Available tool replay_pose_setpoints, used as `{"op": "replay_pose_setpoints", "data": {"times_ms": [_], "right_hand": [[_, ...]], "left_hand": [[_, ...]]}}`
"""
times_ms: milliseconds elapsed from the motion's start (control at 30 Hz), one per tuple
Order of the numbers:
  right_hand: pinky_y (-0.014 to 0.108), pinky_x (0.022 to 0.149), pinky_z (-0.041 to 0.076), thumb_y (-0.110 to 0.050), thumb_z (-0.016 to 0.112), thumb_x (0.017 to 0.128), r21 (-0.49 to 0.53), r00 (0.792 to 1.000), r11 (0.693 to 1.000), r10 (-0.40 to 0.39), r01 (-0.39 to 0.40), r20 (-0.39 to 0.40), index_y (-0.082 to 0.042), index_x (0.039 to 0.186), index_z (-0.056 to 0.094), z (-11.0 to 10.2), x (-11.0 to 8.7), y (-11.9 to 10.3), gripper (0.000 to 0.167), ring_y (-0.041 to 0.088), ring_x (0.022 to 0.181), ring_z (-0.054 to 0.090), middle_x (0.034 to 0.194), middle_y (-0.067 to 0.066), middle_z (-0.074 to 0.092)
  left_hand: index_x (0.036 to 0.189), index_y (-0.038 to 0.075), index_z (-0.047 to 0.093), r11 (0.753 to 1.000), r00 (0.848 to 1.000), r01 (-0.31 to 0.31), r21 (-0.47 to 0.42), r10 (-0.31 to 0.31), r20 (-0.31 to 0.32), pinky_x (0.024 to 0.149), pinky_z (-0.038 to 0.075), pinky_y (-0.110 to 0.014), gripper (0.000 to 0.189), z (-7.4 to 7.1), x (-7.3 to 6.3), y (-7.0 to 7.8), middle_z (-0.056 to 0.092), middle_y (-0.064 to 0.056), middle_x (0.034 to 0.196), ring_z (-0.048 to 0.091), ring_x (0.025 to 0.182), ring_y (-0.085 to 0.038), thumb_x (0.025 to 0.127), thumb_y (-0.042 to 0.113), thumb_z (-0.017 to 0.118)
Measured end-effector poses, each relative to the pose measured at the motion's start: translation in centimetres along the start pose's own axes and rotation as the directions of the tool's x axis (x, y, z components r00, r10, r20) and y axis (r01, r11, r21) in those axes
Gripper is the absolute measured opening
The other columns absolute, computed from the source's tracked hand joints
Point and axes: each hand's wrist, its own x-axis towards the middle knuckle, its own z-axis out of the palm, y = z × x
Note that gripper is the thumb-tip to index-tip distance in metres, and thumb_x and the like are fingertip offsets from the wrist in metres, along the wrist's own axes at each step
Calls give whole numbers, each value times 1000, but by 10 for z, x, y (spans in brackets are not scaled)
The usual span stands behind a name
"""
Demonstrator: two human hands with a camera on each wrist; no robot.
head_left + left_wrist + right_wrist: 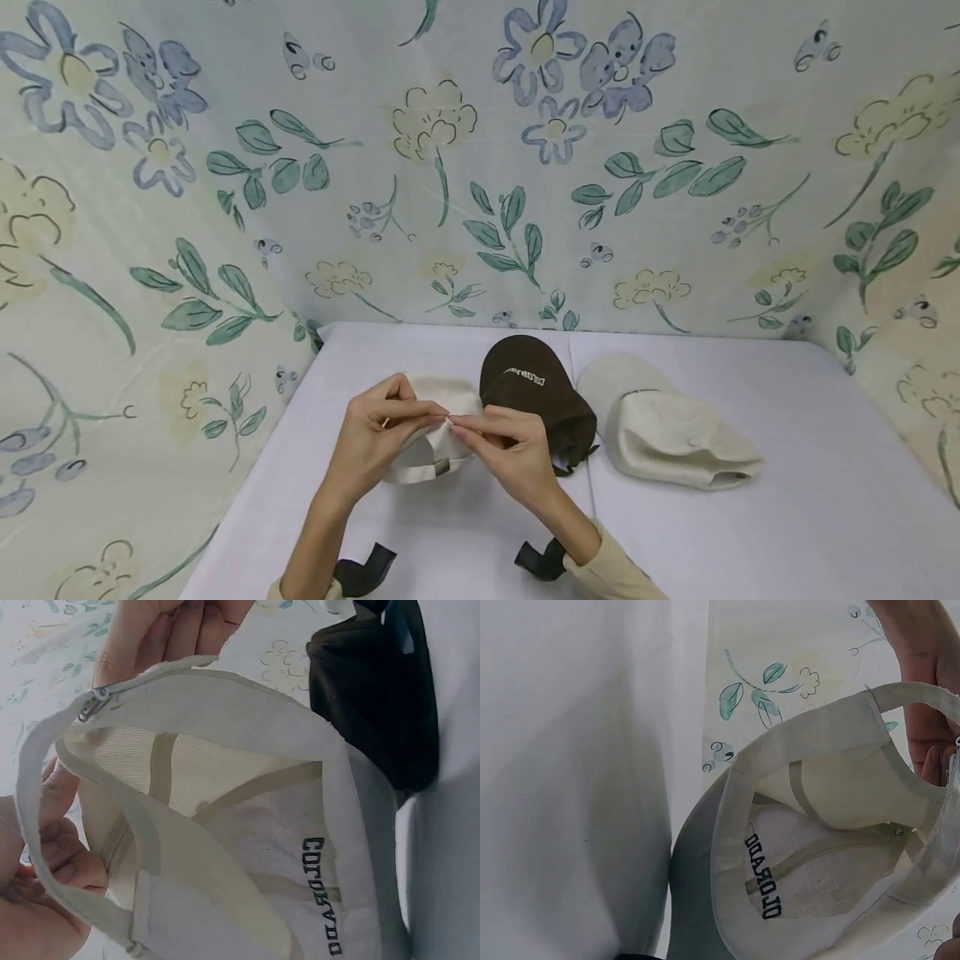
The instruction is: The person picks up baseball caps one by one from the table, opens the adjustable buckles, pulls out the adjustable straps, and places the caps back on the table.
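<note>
A white cap hangs between both hands over the table, its back opening and strap facing the wearer. My left hand pinches fabric at the back of the crown between thumb and index finger. Right beside it, my right hand pinches the same spot, fingertips nearly meeting. Inside, the left wrist view shows seam tape, the reversed lettering and the strap's metal buckle. The right wrist view shows the cap's hollow too, with the right hand only partly visible at the edge.
A dark brown cap with pale lettering lies just right of the hands. Further right rests an off-white cap. All are on a white-covered table, with floral fabric hanging behind and at the sides.
</note>
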Motion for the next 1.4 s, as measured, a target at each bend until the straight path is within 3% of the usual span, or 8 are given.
{"op": "replay_pose_setpoints", "data": {"times_ms": [133, 367, 1000, 1400], "right_hand": [[15, 45, 28, 12, 81, 80, -2, 1000, 1000, -7, 7, -12, 2, 95, 82, -2, 5, -8, 19, 5, 51, 35, 57, -3, 41], [15, 45, 27, 12, 82, 79, -1, 1000, 1000, -22, 22, -14, 1, 92, 82, -8, 16, -23, 17, 4, 51, 33, 56, -3, 38], [15, 46, 25, 16, 83, 74, 10, 991, 999, -52, 54, -125, -1, 90, 82, -17, 31, -58, 24, 3, 52, 31, 55, -4, 36], [18, 42, 23, 20, 78, 77, 25, 979, 999, 36, -31, -203, 1, 89, 81, -28, 34, -69, 23, 7, 51, 30, 56, -2, 33]], "left_hand": [[92, 1, 83, 1000, 1000, -7, -24, 8, 15, 52, 37, -26, 13, 0, 3, 5, 45, -4, 72, 41, 66, -11, 82, -6, 81], [94, 1, 83, 996, 998, 44, -81, -40, 49, 59, 41, -21, 12, -3, 8, 16, 47, 0, 74, 44, 69, -11, 84, -5, 79], [95, -6, 81, 962, 999, -25, -272, 31, 16, 62, 42, -18, 11, 6, 18, 39, 50, -6, 74, 45, 70, -17, 85, -6, 78], [96, -3, 82, 961, 1000, 8, -275, -11, -12, 61, 45, -19, 16, 5, 16, 47, 48, -3, 73, 45, 69, -19, 81, -9, 80]]}}
